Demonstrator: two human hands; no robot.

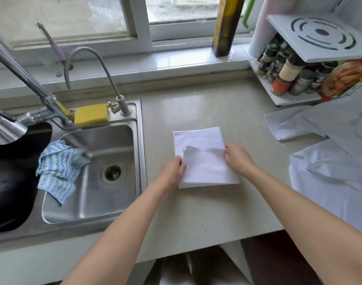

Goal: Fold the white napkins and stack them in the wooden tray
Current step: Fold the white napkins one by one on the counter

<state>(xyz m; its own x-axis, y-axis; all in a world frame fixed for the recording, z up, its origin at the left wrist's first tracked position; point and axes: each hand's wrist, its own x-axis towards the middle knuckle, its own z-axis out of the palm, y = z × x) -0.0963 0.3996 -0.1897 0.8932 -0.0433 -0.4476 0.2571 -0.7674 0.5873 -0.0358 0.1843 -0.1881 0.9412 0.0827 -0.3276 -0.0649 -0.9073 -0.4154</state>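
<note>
A white napkin [204, 161] lies on the pale countertop [196, 206] in the middle of the view, its near half doubled over toward the far edge. My left hand [173, 171] pinches the folded flap at its left side. At the flap's right corner my right hand [238, 159] grips the cloth. More white napkins [330, 161] lie unfolded in a loose heap at the right. No wooden tray is visible.
A steel sink [89, 171] is at the left with a blue-striped cloth [56, 171], a yellow sponge [91, 114], two taps and a black pan [9, 182]. A spice rack [299, 75] stands at the back right. An oil bottle [225, 27] is on the sill.
</note>
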